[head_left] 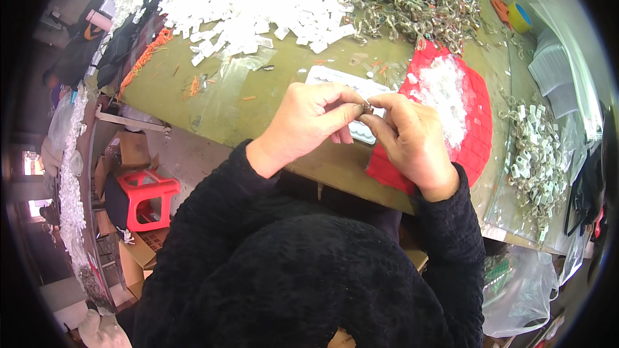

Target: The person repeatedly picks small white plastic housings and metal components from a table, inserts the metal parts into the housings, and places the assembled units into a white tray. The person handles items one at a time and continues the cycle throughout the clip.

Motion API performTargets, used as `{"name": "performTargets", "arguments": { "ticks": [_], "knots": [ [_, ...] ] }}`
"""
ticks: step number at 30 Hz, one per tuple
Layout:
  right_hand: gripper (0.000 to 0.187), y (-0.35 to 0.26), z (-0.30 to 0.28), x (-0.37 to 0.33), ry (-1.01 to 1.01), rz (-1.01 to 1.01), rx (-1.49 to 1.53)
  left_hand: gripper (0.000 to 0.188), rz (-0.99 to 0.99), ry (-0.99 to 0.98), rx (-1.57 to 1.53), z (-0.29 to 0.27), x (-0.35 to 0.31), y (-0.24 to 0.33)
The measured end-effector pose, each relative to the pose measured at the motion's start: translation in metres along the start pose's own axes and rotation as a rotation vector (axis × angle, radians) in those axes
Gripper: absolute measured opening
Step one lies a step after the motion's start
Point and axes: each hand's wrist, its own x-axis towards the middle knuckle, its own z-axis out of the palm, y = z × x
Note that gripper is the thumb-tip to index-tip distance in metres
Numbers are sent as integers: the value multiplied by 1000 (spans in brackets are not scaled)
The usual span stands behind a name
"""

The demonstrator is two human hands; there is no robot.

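My left hand (pixel 308 122) and my right hand (pixel 410 140) meet above the table's near edge. Their fingertips pinch one small dark metal piece (pixel 367 109) between them. Under the hands lies a white moulded tray (pixel 335 78), partly hidden. My right hand hovers over a red quilted cloth (pixel 476 148) that carries a heap of small clear plastic pieces (pixel 445 93). Both forearms are in black fuzzy sleeves.
A green table (pixel 225 103) holds a big pile of white plastic tabs (pixel 238 0) at the back and a tangle of metal clips (pixel 412 0) beside it. Finished clips with white tabs (pixel 535 154) lie at the right. A red stool (pixel 148 196) and cardboard boxes stand on the floor at the left.
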Motion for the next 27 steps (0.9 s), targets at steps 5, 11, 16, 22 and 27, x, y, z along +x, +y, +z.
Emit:
{"name": "performTargets", "arguments": {
  "ticks": [5,11,16,22,27],
  "knots": [
    [25,-2,4,2,7,23,-2,14,-25,72,-174,7,-6,-7],
    [24,2,-6,4,-79,-280,-98,17,-263,-126,-408,-11,-1,-3],
    [16,6,-5,2,-165,-236,-112,16,-387,-235,-373,-23,9,0],
    [10,5,-7,1,-113,112,296,22,315,201,826,-56,61,-10],
    [4,5,-16,1,-68,496,811,26,393,178,1185,-80,108,-38]
  ]
}}
